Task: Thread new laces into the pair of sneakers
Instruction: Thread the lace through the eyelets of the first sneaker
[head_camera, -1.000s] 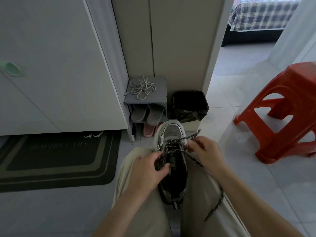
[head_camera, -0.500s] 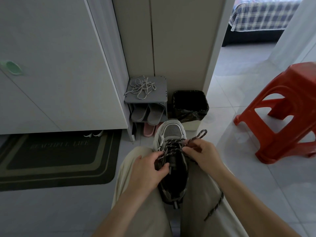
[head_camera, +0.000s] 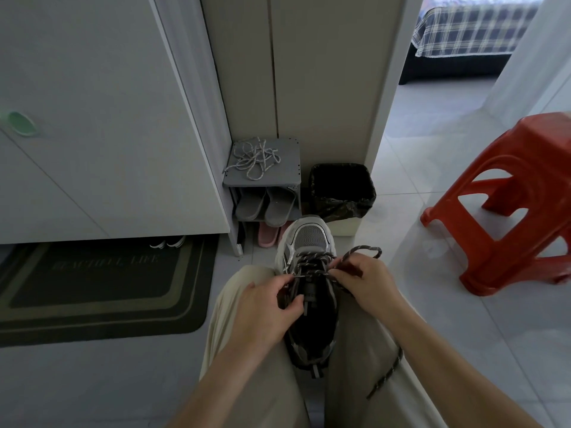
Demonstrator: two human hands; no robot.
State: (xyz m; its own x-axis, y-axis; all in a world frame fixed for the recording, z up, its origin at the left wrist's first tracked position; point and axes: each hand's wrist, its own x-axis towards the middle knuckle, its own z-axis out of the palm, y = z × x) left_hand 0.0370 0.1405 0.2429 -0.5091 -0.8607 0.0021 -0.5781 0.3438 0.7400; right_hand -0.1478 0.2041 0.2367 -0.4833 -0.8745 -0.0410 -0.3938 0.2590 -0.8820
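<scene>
Change: right hand (head_camera: 364,279) has brought its fingertips in closer to the sneaker (head_camera: 309,242); the lace (head_camera: 312,258) that stuck out straight past the toe a second ago now bows in a loop above the knuckles. The left hand (head_camera: 265,307) has not shifted.
Left: fingers and thumb curled, gripping the left edge of the sneaker's opening beside the tongue. Can't tell whether it also has lace in it.
Right: pinching the dark speckled lace at the right eyelet row.
Sneaker: grey and white, wedged between the thighs in beige trousers (head_camera: 355,359), toe pointing away, heel toward the person.
Lace run: crossed over the front eyelets, and the free tail trails over the right thigh.
Spare: a pale tangle of laces (head_camera: 253,159) on top of the small grey shoe rack (head_camera: 287,177) against the wall, well apart from the sneaker.
Rack: grey slippers (head_camera: 265,205) on its shelf, pink slipper (head_camera: 267,237) below.
Bin (head_camera: 343,193): black liner, just beside the rack on the right.
Stool (head_camera: 509,217): red plastic, on the floor tiles to the right.
Mat (head_camera: 102,291): dark, on the floor to the left.
</scene>
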